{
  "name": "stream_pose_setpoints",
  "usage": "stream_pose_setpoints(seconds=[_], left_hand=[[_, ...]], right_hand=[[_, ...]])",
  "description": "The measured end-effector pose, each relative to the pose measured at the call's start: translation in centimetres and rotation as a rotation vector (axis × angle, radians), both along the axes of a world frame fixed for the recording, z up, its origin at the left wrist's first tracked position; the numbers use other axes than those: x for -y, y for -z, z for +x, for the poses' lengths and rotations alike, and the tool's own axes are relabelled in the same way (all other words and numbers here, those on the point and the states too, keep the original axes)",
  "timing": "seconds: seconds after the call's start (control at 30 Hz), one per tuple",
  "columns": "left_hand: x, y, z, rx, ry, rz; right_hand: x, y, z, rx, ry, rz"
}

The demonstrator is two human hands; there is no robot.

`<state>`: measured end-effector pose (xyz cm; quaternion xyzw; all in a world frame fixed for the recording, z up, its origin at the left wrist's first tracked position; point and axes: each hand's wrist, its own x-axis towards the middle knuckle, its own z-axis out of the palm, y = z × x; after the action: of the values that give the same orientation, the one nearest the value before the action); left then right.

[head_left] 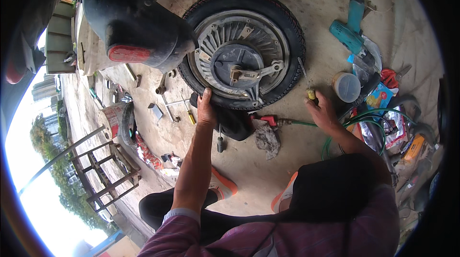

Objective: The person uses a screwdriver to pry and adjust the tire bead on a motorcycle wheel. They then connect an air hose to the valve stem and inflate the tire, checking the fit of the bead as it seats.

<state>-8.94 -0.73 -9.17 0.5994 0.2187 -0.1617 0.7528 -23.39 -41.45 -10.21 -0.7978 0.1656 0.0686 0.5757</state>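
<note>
A wheel with a black tyre (294,41) and a finned grey metal hub (215,36) lies in front of me. A metal arm (258,71) crosses the round dark cover at its middle, by the axle. My left hand (206,109) grips the tyre's near left edge; its thumb rests on the sidewall and the other fingers are hidden underneath. Right of the wheel, my right hand (324,113) is closed around the yellow handle of a screwdriver (305,76). Its thin shaft points away from me, with the tip beside the tyre's right edge.
A black vehicle part with a red reflector (129,54) overhangs the wheel's left side. Teal power drills (347,36), a round tub (346,87) and a green hose (299,122) lie at right. Near the wheel are a dark-handled screwdriver (220,144) and a grey rag (267,141).
</note>
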Motion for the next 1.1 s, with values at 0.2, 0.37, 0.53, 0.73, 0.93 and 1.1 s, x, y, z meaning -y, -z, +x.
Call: stream_pose_setpoints(seconds=[0.2,0.37,0.53,0.73,0.93,1.1], left_hand=[[-0.2,-1.4,-0.7,0.089,0.032,-0.114],[1.5,-2.3,-0.1,0.138,0.063,-0.167],[1.2,-1.7,0.0,0.158,0.056,-0.13],[2.0,-4.1,-0.5,0.136,0.091,-0.048],[1.6,-3.6,-0.1,0.107,0.062,-0.108],[1.8,-4.0,-0.2,0.119,0.038,-0.113]], right_hand=[[2.6,-1.0,2.2,-0.326,-0.247,-0.082],[4.8,-3.2,3.9,-0.369,-0.402,-0.352],[3.3,-4.0,3.0,-0.217,-0.382,-0.585],[-2.6,-11.6,4.4,0.065,-0.344,-0.664],[-11.4,-12.4,6.6,0.066,-0.407,-0.685],[-12.3,-10.9,7.7,-0.001,-0.438,-0.739]])
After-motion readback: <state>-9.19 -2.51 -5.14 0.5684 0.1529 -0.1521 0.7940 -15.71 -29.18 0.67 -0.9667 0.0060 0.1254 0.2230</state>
